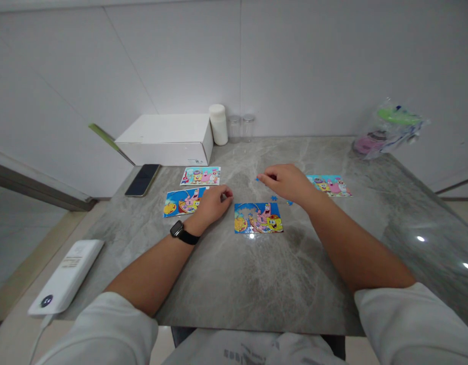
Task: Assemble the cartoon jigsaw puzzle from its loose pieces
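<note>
A cartoon jigsaw puzzle (270, 223) lies on the grey table in front of me, with a grey gap in its upper left part. My right hand (281, 180) is beyond it, thumb and finger pinched on a small blue puzzle piece (257, 179). Below that hand lie a loose blue piece (274, 198) and another small piece (289, 203). To the left of the puzzle rests my left hand (216, 204), fingers curled with nothing visible in them. It covers the right end of a picture card (177, 203) showing the same scene.
Another cartoon card (201, 176) lies behind the left hand; a finished-looking picture (330, 185) is by my right forearm. Around the edges are a phone (143, 180), white box (161, 139), white bottle (219, 125), glass jars (247, 128), plastic bag (386, 132) and power bank (67, 276).
</note>
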Demonstrator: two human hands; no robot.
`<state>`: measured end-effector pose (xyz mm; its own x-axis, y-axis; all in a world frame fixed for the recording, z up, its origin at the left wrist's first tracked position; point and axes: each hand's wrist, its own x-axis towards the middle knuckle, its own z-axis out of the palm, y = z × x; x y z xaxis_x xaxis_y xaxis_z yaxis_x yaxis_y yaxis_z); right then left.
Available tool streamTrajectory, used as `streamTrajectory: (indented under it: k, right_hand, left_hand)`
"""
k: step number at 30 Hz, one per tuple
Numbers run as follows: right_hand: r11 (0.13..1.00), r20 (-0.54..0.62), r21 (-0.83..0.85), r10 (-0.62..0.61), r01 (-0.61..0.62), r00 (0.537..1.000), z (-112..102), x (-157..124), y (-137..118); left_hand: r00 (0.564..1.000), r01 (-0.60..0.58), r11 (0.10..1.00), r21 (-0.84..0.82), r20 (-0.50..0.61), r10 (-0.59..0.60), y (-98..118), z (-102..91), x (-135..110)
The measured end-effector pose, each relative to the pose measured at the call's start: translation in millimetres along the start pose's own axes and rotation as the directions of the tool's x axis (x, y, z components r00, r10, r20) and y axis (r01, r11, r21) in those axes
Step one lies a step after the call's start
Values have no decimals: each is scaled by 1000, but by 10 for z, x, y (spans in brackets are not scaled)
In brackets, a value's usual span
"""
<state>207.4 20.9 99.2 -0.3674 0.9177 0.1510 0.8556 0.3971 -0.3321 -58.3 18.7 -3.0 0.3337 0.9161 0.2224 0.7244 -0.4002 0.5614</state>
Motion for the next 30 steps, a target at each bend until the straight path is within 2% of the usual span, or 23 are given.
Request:
streamTrajectory:
  k: [2, 5, 9, 12, 17, 30]
  right_hand:
    - [999, 39, 39, -25, 23, 999, 65, 10, -11]
    - [988, 113, 138, -79, 63, 990, 204, 23, -42]
    - [963, 223, 266, -107, 45, 969, 404, 25, -88]
    - [942, 263, 336, -108, 14, 959, 513, 31, -99]
    - [909, 263, 416, -75, -43, 962, 596, 67, -38]
    - [863, 285, 493, -42, -109, 958, 555, 92, 2]
  left_hand:
    - [999, 38, 984, -172, -30, -44, 13, 25, 1]
    - [994, 77, 911, -406, -39, -102, 37, 74, 2]
    - [989, 108, 834, -541, -30, -147, 86, 115, -3]
    - [986, 116, 807, -578, -29, -163, 138, 116, -16]
    - [987, 126, 808, -575, -8, -160, 228, 91, -39]
    - [991, 137, 819, -558, 69, -118, 338, 27, -91]
